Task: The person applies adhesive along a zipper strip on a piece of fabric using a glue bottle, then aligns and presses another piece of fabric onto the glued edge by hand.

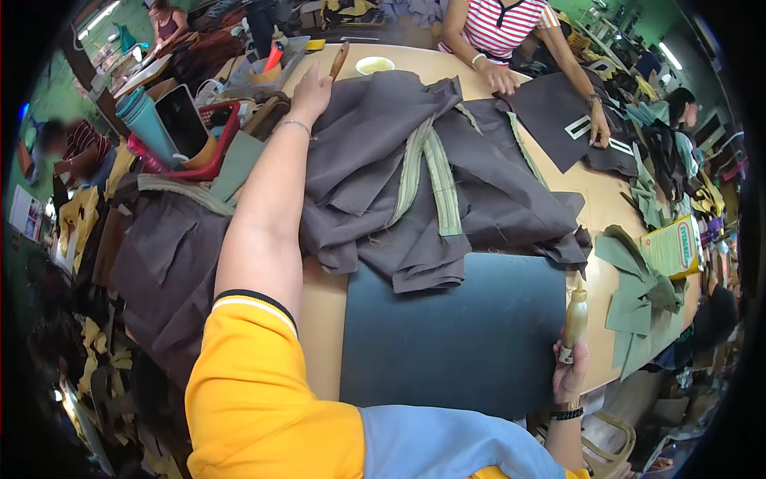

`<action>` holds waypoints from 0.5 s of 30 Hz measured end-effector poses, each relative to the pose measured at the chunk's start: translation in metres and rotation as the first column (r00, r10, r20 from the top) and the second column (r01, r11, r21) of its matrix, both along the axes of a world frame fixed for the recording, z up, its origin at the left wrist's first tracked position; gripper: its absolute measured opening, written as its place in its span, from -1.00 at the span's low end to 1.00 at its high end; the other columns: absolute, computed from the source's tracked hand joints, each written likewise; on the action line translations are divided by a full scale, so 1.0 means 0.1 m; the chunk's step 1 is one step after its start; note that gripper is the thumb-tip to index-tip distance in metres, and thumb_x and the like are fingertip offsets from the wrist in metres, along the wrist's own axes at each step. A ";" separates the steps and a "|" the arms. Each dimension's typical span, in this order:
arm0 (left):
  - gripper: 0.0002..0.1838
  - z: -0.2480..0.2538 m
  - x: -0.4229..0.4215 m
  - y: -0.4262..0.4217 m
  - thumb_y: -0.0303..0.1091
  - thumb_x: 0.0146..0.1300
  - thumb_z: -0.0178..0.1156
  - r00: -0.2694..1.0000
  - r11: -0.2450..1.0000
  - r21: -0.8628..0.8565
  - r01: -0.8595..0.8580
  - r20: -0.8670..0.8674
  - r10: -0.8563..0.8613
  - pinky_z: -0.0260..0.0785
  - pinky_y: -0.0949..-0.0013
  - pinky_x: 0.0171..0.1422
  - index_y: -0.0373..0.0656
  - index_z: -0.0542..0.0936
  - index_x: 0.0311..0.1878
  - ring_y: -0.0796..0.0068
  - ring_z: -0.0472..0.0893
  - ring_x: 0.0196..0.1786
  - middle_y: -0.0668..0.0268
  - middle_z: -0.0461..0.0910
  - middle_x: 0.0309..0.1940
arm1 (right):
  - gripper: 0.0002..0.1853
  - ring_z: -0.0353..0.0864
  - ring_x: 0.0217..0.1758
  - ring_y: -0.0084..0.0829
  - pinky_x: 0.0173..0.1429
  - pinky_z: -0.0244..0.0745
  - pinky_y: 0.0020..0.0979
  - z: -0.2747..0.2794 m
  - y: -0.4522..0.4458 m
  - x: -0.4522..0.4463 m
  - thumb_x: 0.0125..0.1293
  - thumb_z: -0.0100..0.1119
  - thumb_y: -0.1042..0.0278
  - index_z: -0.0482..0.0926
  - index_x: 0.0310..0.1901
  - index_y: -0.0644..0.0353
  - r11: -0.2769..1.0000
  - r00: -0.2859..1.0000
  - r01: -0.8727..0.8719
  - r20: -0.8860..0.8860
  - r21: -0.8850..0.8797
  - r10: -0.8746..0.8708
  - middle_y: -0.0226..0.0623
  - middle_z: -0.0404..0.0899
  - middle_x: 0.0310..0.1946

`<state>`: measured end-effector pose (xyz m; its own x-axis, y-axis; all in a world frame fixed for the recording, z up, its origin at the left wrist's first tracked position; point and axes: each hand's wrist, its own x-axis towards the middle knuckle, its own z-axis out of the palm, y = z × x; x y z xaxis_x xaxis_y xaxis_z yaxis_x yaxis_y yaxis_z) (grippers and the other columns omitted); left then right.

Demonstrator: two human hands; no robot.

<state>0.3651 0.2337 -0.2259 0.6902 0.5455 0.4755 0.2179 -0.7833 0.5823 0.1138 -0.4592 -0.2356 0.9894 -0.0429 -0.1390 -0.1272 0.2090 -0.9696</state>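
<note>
Bottle point(576, 318), slim-nozzled, sits gripped in my right hand point(572, 369) beside the smooth black board point(455, 343); my left hand point(311, 94) clasps a brown handle point(341, 60) by rumpled dark cloth point(351, 136); yellow-green packet point(669, 249) reads "EVERGREEN".

the brown, wooden-looking tool point(340, 60) — slim, tilted, its free end pointing up and slightly right — is gripped in the left hand point(313, 92). the translucent squeeze bottle point(575, 319), yellowish inside, is nearly upright, nozzle up, its base in the right hand point(571, 374).
</note>
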 end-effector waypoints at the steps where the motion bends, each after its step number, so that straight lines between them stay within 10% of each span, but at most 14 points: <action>1: -0.34 0.12 0.05 -0.03 0.02 0.38 0.21 0.989 0.992 -0.129 -0.002 -0.147 -0.017 0.37 0.04 0.43 -0.08 0.44 0.46 0.00 0.56 0.34 0.05 0.60 0.27 | -0.36 0.65 -0.07 -0.46 0.00 0.64 -0.43 -0.01 0.01 -0.01 0.40 0.34 0.00 0.46 0.29 0.34 1.000 1.000 0.021 0.000 0.004 -0.021 -0.15 0.63 0.06; 4: -0.40 0.34 0.11 -0.06 0.07 0.36 0.24 0.889 0.990 -0.138 0.012 -0.453 -0.074 0.37 0.05 0.42 -0.03 0.56 0.36 0.04 0.59 0.32 0.11 0.66 0.21 | -0.36 0.65 -0.07 -0.46 0.00 0.64 -0.43 -0.03 -0.01 -0.05 0.39 0.36 -0.01 0.47 0.27 0.34 0.998 0.998 0.059 0.002 0.011 -0.059 -0.16 0.63 0.05; 8: -0.52 0.19 0.09 0.12 0.03 0.41 0.20 0.956 0.999 -0.053 -0.007 -0.292 -0.009 0.44 0.07 0.31 -0.10 0.63 0.21 0.05 0.65 0.20 0.06 0.71 0.07 | -0.43 0.64 -0.03 -0.44 0.05 0.64 -0.39 -0.10 -0.07 -0.03 0.43 0.29 0.02 0.48 0.28 0.28 1.000 1.000 0.007 0.020 0.029 -0.008 -0.16 0.63 0.09; 12: -0.62 0.61 -0.36 0.30 -0.06 0.47 0.18 0.980 0.981 -0.172 -0.091 0.157 0.118 0.49 0.09 0.09 -0.19 0.60 0.06 0.04 0.70 -0.05 0.07 0.71 -0.14 | -0.47 0.64 -0.01 -0.44 0.08 0.63 -0.37 -0.17 -0.13 0.00 0.47 0.25 0.05 0.49 0.28 0.27 0.997 0.997 -0.057 0.056 0.056 0.054 -0.17 0.63 0.12; 15: -0.61 0.98 -0.67 0.45 -0.04 0.43 0.25 0.907 0.999 0.048 0.003 0.421 -0.023 0.48 0.13 0.11 -0.19 0.64 0.06 0.10 0.67 0.00 0.09 0.69 -0.16 | -0.49 0.63 -0.03 -0.45 0.07 0.63 -0.39 -0.17 -0.08 0.01 0.48 0.23 0.05 0.51 0.26 0.27 0.997 0.999 -0.018 0.050 0.081 0.013 -0.19 0.64 0.10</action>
